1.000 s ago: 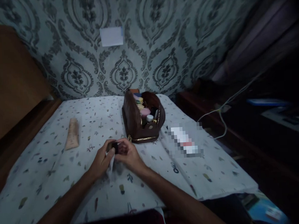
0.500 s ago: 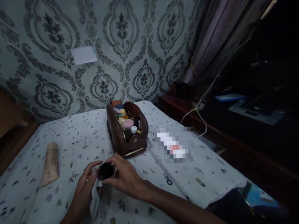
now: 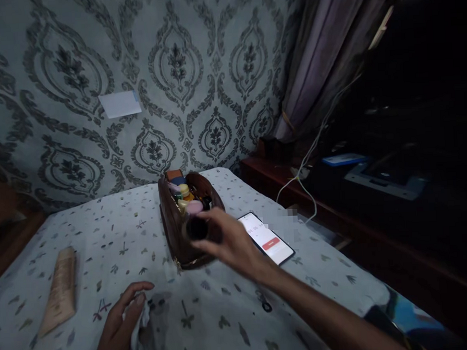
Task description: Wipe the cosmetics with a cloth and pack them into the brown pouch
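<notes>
My right hand (image 3: pixel 229 243) is closed on a small round jar with a black lid (image 3: pixel 197 228), held up at the near end of a brown toiletry bag (image 3: pixel 169 220). The jar's edges are blurred and it hides part of the bag's opening. Inside the unzipped bag sit several small containers, among them a pink one (image 3: pixel 194 207) and a yellow-capped one (image 3: pixel 184 189). Low in the view, my left hand (image 3: pixel 121 319) grips a crumpled white cloth (image 3: pixel 139 329) between thumb and palm, its index finger stretched out.
A beige squeeze tube (image 3: pixel 61 288) lies on the patterned bedsheet (image 3: pixel 114 223) at left. Right of the bag rests a phone (image 3: pixel 271 244) with a lit screen. White cables (image 3: pixel 310 192) hang by the dark wooden edge at right.
My right hand has carried the jar away from my left hand, up and right to the bag. The left hand stays low with the cloth. The view has shifted slightly.
</notes>
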`<action>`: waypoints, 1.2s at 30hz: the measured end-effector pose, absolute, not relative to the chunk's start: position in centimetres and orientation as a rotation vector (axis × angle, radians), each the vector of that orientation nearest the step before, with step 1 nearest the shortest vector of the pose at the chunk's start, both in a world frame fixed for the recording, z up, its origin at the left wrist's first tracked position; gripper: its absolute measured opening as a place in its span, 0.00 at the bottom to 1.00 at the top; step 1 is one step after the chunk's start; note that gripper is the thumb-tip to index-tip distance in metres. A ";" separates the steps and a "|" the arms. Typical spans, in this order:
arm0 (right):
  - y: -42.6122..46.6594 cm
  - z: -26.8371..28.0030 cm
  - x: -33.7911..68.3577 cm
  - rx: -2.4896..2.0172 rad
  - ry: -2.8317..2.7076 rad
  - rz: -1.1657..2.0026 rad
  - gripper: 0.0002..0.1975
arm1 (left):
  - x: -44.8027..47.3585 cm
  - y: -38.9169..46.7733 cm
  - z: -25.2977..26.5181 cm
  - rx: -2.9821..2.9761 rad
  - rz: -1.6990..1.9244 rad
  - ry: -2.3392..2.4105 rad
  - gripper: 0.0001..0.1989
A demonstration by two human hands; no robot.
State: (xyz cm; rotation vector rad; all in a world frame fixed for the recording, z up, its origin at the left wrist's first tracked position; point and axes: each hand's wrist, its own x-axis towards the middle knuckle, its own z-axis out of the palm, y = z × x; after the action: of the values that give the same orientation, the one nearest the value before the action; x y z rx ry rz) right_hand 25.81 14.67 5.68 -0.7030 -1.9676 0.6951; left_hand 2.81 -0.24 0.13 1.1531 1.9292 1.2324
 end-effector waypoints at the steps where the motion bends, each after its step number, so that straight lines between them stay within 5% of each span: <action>1: 16.2 6.6 26.1 -0.780 -1.975 0.621 0.21 | 2.8 -0.1 0.1 1.169 1.232 1.942 0.30; 13: 25.1 10.8 22.8 -1.205 -2.562 -0.032 0.16 | 3.0 0.1 0.1 1.089 1.228 1.894 0.25; 36: 26.2 10.1 21.6 -1.242 -2.657 0.103 0.20 | 3.2 0.2 0.3 1.246 1.149 1.825 0.20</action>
State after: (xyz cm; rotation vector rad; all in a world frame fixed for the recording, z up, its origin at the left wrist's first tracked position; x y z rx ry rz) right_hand 21.57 26.23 10.14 -1.2419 -2.6574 0.1028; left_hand 3.18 0.22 0.27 1.2457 1.8253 1.1486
